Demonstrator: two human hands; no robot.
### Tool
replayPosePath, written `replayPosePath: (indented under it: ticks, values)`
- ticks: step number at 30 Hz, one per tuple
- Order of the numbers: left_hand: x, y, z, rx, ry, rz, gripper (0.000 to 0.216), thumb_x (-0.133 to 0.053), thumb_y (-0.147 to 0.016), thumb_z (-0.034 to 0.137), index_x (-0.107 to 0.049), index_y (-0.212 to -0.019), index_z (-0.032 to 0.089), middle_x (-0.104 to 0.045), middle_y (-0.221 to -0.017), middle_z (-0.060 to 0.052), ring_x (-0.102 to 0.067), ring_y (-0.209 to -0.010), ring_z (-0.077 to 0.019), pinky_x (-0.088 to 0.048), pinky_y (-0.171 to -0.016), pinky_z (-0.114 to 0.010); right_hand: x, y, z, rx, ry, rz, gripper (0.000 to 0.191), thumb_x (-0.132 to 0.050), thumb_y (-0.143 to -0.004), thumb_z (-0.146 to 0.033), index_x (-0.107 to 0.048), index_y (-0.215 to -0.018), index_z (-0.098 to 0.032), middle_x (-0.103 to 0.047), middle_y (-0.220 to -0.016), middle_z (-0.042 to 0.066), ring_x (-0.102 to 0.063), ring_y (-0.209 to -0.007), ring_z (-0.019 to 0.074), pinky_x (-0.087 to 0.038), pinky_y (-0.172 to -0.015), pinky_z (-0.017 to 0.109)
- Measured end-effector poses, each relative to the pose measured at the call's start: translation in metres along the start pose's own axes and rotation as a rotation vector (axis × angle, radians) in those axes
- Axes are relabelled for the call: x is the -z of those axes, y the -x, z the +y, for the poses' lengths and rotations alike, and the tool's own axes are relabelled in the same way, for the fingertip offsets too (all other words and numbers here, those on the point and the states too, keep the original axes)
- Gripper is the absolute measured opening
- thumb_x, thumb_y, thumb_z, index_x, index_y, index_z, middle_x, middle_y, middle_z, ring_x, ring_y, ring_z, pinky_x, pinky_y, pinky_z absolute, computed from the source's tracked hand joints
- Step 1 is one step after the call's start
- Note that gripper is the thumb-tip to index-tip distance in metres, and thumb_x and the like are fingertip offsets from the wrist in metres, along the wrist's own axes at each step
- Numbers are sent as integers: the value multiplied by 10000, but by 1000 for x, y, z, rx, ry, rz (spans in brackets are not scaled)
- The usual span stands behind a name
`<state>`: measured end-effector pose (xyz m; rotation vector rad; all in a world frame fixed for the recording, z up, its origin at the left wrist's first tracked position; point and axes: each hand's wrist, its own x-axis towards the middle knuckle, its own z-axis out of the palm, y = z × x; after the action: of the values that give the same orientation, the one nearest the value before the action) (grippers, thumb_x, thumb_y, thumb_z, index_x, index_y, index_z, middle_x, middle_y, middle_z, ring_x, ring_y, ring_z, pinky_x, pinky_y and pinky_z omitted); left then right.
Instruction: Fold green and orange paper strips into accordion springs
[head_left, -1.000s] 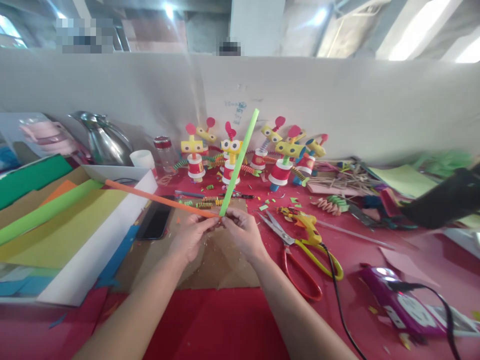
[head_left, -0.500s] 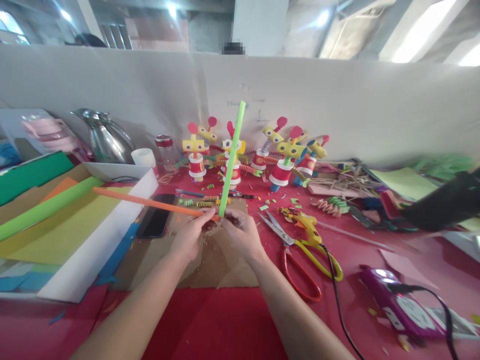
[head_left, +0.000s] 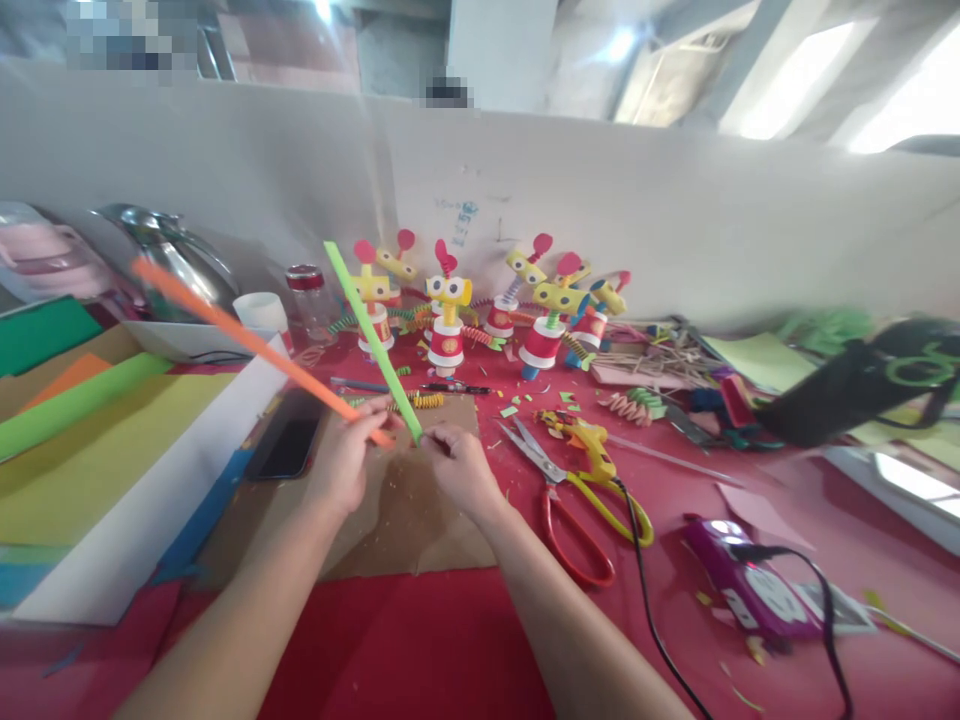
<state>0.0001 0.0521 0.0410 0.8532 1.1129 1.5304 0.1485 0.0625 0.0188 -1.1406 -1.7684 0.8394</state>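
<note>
My left hand (head_left: 346, 455) is closed on an orange paper strip (head_left: 259, 350) near its lower end; the strip slants up to the left and its far tip is blurred. Between the fingertips of my right hand (head_left: 457, 462) is the bottom end of a green paper strip (head_left: 375, 345), which leans up and left. The two strips are apart at their lower ends. Under both hands lies a brown cardboard sheet (head_left: 420, 530). Small coiled paper springs (head_left: 427, 401) rest at its far edge, partly behind the green strip.
Paper-cup robot figures (head_left: 448, 340) stand along the back wall. On the right are open scissors (head_left: 553, 472), a yellow glue gun (head_left: 596, 450) and a purple box (head_left: 750, 590) with a cord. A phone (head_left: 285, 447) and a white box (head_left: 150, 500) of coloured paper sit left.
The green strip has swung from nearly upright to leaning left. The orange strip has tilted up more steeply, and its lower end has come apart from the green one. The view has shifted right.
</note>
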Motion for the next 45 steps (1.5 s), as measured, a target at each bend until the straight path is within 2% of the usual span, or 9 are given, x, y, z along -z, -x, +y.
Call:
replayPosePath:
  ticks: [8,13,18,22,24,28,37,41,45]
  values:
    - [-7,4,-5,34,91,9,209,-810,-570,231,-624,-613,146,-441,-513,69,-307,-433,-28,-226,-415,-196,1,2,-3,-26,41,-25,228,-457,-824,-202,-647,-698,-222,-614,-650,-4,-537,-612,145,-360,-580,232]
    - [-7,4,-4,63,7,205,292,-855,-447,265,-674,-637,138,-557,-542,32,-408,-461,-59,-277,-440,-225,10,-1,-6,12,164,-44,217,-516,-828,-293,-693,-730,-215,-631,-622,5,-524,-566,147,-342,-555,240]
    - [4,-3,-9,72,-111,250,285,-845,-477,324,-651,-599,155,-453,-436,54,-354,-405,-60,-233,-399,-228,70,-2,15,-63,552,136,221,-493,-834,-297,-693,-783,-219,-664,-691,40,-562,-626,179,-361,-599,267]
    - [11,-9,-21,143,-227,225,287,-833,-494,334,-627,-572,151,-389,-414,65,-291,-385,-51,-199,-389,-231,136,5,49,-496,1003,327,372,-546,-802,-392,-654,-994,-92,-641,-1015,225,-593,-929,309,-416,-765,370]
    - [14,-13,-28,175,-284,221,278,-829,-494,321,-626,-579,151,-390,-426,64,-283,-387,-48,-195,-391,-229,160,9,64,-715,1027,251,486,-577,-766,-482,-632,-1029,-77,-631,-1033,237,-602,-945,332,-430,-737,371]
    - [19,-20,-36,264,-376,166,253,-818,-505,288,-653,-646,156,-397,-438,62,-251,-381,-48,-169,-393,-235,184,13,84,-727,884,20,346,-599,-750,-485,-642,-669,-151,-621,-617,70,-614,-665,225,-401,-570,281]
    - [12,-13,-26,310,-623,170,216,-752,-612,300,-573,-643,181,-369,-406,67,-357,-400,-94,-261,-431,-245,172,16,53,-595,15,351,191,-687,-575,-234,-549,-693,-174,-490,-528,-55,-414,-440,73,-312,-427,205]
    - [13,-13,-27,304,-634,154,175,-735,-630,277,-612,-693,170,-397,-431,60,-372,-412,-100,-268,-442,-250,142,26,14,-532,-178,60,295,-721,-601,-336,-573,-785,-159,-594,-644,-1,-532,-549,105,-407,-512,220]
    - [12,-12,-25,295,-641,166,161,-740,-622,250,-633,-703,162,-426,-453,50,-399,-432,-107,-271,-452,-253,104,39,-7,-443,-91,-220,287,-616,-745,-444,-536,-751,-168,-548,-534,-27,-482,-491,94,-381,-510,225]
